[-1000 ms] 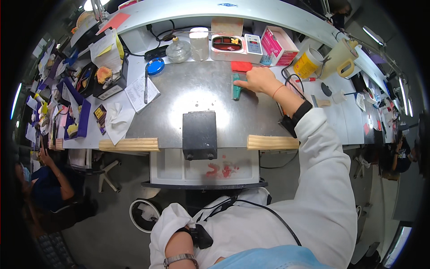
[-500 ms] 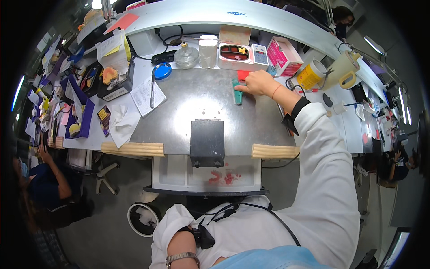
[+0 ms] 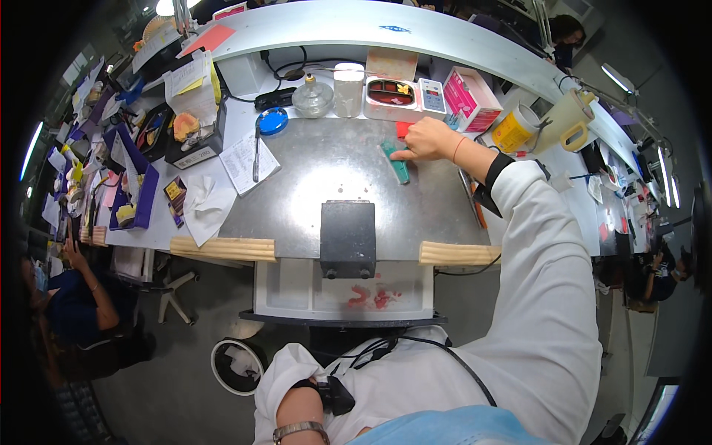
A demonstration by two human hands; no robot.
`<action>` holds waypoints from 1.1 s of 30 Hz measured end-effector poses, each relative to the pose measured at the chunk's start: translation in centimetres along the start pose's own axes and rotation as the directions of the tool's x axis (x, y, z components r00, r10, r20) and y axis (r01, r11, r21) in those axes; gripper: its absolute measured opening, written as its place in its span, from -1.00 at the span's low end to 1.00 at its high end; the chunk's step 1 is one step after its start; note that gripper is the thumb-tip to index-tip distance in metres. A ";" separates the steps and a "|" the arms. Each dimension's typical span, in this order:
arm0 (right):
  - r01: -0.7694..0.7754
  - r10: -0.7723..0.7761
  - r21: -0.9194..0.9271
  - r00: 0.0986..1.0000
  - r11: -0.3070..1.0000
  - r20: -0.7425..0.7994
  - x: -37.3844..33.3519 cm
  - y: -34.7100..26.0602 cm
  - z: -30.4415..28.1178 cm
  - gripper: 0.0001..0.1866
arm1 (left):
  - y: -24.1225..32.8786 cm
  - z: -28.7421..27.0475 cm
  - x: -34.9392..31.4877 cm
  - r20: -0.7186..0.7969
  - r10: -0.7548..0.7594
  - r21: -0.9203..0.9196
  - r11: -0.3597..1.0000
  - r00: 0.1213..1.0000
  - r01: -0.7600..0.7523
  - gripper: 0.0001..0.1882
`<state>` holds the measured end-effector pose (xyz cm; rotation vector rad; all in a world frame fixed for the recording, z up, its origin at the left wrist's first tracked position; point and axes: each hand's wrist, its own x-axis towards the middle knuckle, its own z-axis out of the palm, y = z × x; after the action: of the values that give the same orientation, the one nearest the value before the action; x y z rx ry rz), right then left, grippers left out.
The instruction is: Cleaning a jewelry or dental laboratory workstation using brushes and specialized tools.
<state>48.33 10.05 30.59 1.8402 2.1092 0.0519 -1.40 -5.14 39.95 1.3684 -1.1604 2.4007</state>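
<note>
My right hand reaches over the far right of the metal-topped bench, its fingers curled in. One digit stretches left onto a flat green strip-shaped piece, which lies slanted on the metal. Just beyond the knuckles shows a small red piece, partly covered by the hand. Whatever the curled fingers may hold is hidden. My left forearm with a watch comes in at the lower edge; the left hand itself is out of the picture.
A black block stands at the bench's front, over an open drawer. Behind are a glass spirit lamp, a blue round lid and a wax heater. A notepad with a pen lies left, slim tools right.
The green piece has turned, its near end swinging right. My right hand stays near the same spot, its fingers more curled. The whole view has shifted slightly.
</note>
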 end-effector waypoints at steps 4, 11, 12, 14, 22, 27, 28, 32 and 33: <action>0.072 -0.072 0.005 0.997 0.997 -0.041 -1.1 -1.2 0.5 -0.15 | -0.9 1.3 -0.7 -0.034 -0.081 0.071 0.994 0.996 0.083 -0.54; 0.028 -0.026 0.026 0.997 0.999 -0.076 -2.2 -2.2 0.8 -0.14 | 1.0 0.4 -1.1 -0.065 -0.049 -0.004 0.999 0.997 0.049 -0.50; -0.062 0.064 0.033 0.997 0.998 -0.050 -2.2 -2.6 0.4 -0.14 | 0.8 0.6 -0.7 0.023 -0.010 0.116 0.993 1.000 0.007 -0.47; -0.139 0.140 0.035 0.990 0.990 -0.026 -2.2 -2.7 -0.1 -0.15 | 0.2 0.9 -0.3 0.121 0.019 0.241 0.969 0.992 -0.048 -0.44; -0.312 0.309 0.006 0.944 0.950 0.118 -1.2 -2.5 -1.1 -0.23 | -1.2 1.3 -2.4 0.189 0.105 0.445 0.877 0.976 -0.180 -0.36; -0.263 0.262 -0.005 0.959 0.965 0.109 -0.6 -2.0 -1.2 -0.24 | -2.0 1.8 -2.1 0.125 0.173 0.388 0.898 0.977 -0.208 -0.36; -0.222 0.223 -0.018 0.972 0.975 0.076 -0.5 -1.7 -1.1 -0.23 | -1.9 1.9 -2.0 0.105 0.178 0.379 0.903 0.978 -0.205 -0.36; -0.047 0.047 -0.019 0.998 0.999 0.029 -0.2 -3.9 -1.3 -0.20 | -1.5 1.9 -1.7 0.118 0.101 0.284 0.950 0.988 -0.131 -0.37; -0.004 0.004 -0.020 1.000 1.000 0.002 0.2 -4.5 -1.3 -0.19 | -1.3 1.9 -1.5 0.146 0.101 0.304 0.942 0.984 -0.141 -0.37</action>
<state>43.61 9.80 30.66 1.8323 2.0959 0.0721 1.31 -5.20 40.07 1.6068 -0.9430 2.7139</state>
